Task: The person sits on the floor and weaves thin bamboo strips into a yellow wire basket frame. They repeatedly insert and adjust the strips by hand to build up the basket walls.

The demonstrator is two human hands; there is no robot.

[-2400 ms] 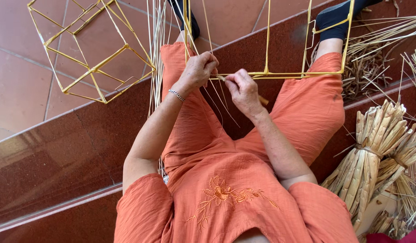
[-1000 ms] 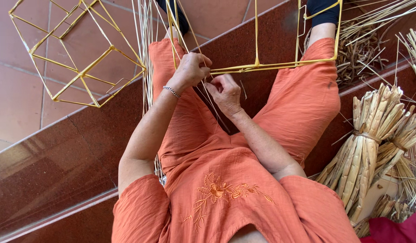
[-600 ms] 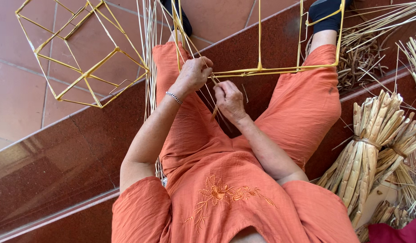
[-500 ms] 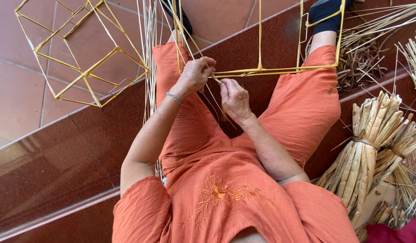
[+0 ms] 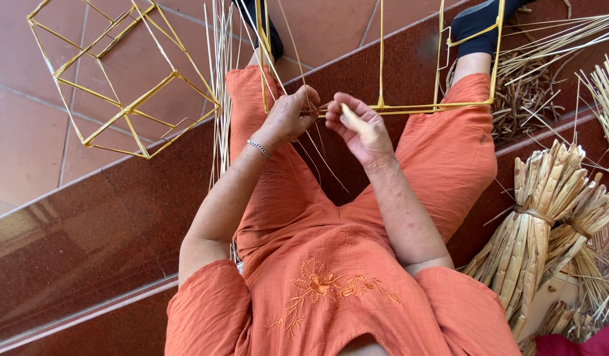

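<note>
Since the earlier frames the right hand (image 5: 360, 128) has drawn slightly away from the left and opened out; the left hand (image 5: 288, 117) has stayed on the frame bar.

Item, far left: a spare yellow wire frame (image 5: 123, 79), box-shaped, lying tilted on the red tiled floor (image 5: 27, 132), well apart from both hands.

Item: a sheaf of thin pale straw strands (image 5: 220, 99), standing upright just beside the person's left leg, between the spare frame and the frame being worked.

Item: left hand, silver bracelet (image 5: 258, 148) at the wrist. Fingers curled shut around the near horizontal bar of the working frame, with a few thin strands pinched there; loose ends trail down over the orange trousers (image 5: 442, 165).

Item: yellow wire frame in work (image 5: 410, 107), resting across the person's lap, its near bar running from the left hand across to the right knee and its uprights rising toward the dark-socked feet (image 5: 479, 23).

Item: right hand, just beside the left and near the same bar. Fingers half open, thumb and forefinger pinching a short pale strip of straw; palm turned toward the camera.

Item, right: tied bundles of dried flat rushes (image 5: 538, 224), leaning against one another on the floor by the right knee.

Item, far right, upper: loose straw and tangled scraps (image 5: 548, 72) beyond the right foot.
</note>
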